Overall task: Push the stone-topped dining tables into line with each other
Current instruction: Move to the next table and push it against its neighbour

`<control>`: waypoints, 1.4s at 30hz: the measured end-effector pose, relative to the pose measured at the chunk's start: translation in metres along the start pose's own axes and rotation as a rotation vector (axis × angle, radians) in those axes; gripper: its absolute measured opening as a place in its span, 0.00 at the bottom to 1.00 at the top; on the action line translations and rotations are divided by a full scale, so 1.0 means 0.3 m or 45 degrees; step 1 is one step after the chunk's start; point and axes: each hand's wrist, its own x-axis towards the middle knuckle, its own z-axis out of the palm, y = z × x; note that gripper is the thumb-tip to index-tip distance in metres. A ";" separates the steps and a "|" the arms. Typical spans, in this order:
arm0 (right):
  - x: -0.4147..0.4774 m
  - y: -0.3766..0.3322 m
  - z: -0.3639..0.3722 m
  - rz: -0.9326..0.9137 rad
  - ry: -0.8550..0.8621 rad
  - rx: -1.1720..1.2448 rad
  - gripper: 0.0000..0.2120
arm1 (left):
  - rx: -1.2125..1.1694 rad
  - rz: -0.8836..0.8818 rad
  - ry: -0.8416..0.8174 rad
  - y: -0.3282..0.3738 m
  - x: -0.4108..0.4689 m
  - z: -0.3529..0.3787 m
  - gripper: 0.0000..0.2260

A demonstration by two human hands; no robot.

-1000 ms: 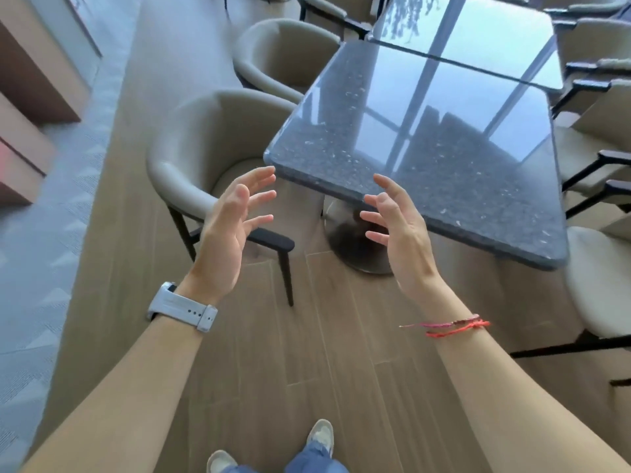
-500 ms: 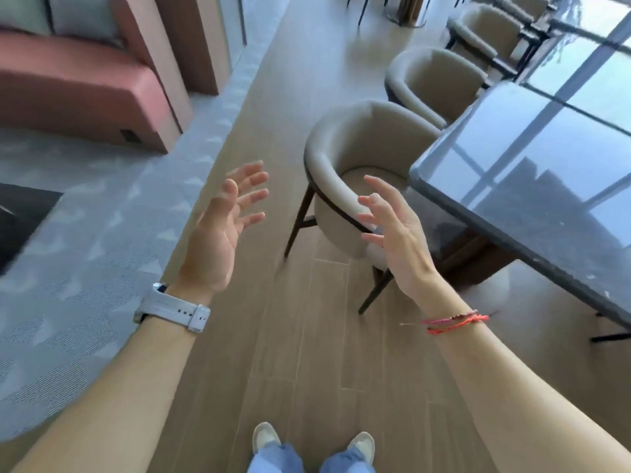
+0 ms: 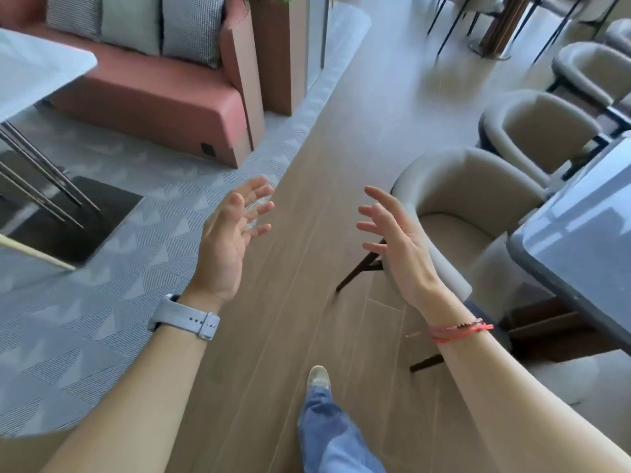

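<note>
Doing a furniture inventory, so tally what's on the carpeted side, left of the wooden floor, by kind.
Pink sofa: 1
Cushions: 3
White table: 1
Planter box: 1
Total: 6

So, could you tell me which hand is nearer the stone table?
Right. The right hand is left of the table; the left hand is farther left, by the carpet.

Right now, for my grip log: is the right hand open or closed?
Open: the right hand has spread fingers, holds nothing, apart from the stone-topped table.
</note>
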 end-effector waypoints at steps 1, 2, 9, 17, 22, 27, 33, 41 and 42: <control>0.062 -0.001 0.004 -0.007 -0.003 -0.001 0.17 | 0.004 0.004 0.010 -0.004 0.058 -0.001 0.29; 0.127 -0.001 0.009 -0.013 -0.006 0.000 0.16 | 0.014 0.003 0.021 -0.010 0.117 -0.003 0.28; 0.564 -0.010 0.032 0.035 -0.065 0.010 0.17 | 0.087 -0.023 0.074 -0.029 0.514 -0.031 0.28; 0.982 -0.038 0.111 0.041 -0.047 0.027 0.17 | 0.045 -0.026 0.050 -0.063 0.961 -0.097 0.27; 1.275 -0.039 0.182 0.048 0.053 0.008 0.17 | 0.002 -0.038 -0.059 -0.113 1.300 -0.150 0.29; 1.546 -0.063 0.253 0.101 0.218 0.010 0.17 | -0.042 -0.081 -0.190 -0.141 1.663 -0.228 0.31; 1.816 -0.115 0.225 0.123 0.416 0.049 0.16 | -0.069 -0.141 -0.393 -0.164 2.036 -0.174 0.30; 2.122 -0.081 0.002 0.145 0.708 0.099 0.18 | -0.061 -0.184 -0.728 -0.260 2.459 0.142 0.37; 2.169 -0.069 -0.038 0.148 0.729 0.108 0.19 | -0.057 -0.186 -0.754 -0.278 2.514 0.188 0.34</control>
